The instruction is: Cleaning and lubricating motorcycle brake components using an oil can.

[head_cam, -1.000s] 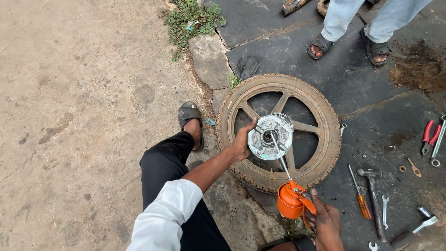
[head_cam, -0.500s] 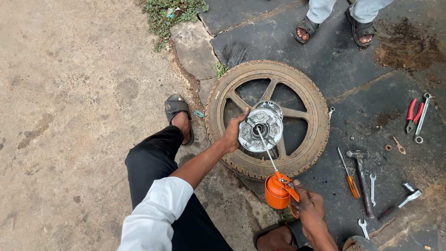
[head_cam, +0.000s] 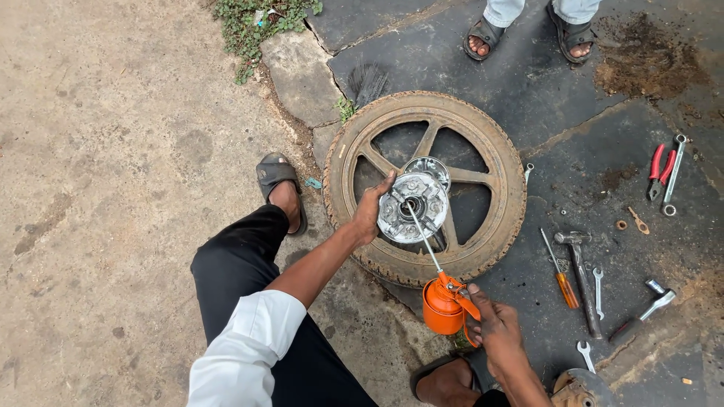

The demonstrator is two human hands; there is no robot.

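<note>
**On the ground beside the wheel: spout now at the hub**

At the left, your sandalled foot [head_cam: 277, 179] rests on bare concrete beside the tyre. Your left hand [head_cam: 371, 212] grips the round metal hub plate [head_cam: 412, 206], fingers curled over its left rim, holding it tilted above the middle of the spoked wheel [head_cam: 424, 185] that lies flat on the dark slabs. Compared with a second ago, the plate sits lower and nearer to you, and the oil can's thin spout reaches right to its centre, so oiling looks under way. Your right hand [head_cam: 494, 329] is wrapped around the handle of the orange oil can [head_cam: 444, 305], thumb on the lever. Farther right lie a screwdriver [head_cam: 557, 270], a hammer [head_cam: 578, 265], spanners and red-handled pliers [head_cam: 661, 169]. Another person's sandalled feet [head_cam: 528, 32] stand beyond the wheel.
</note>
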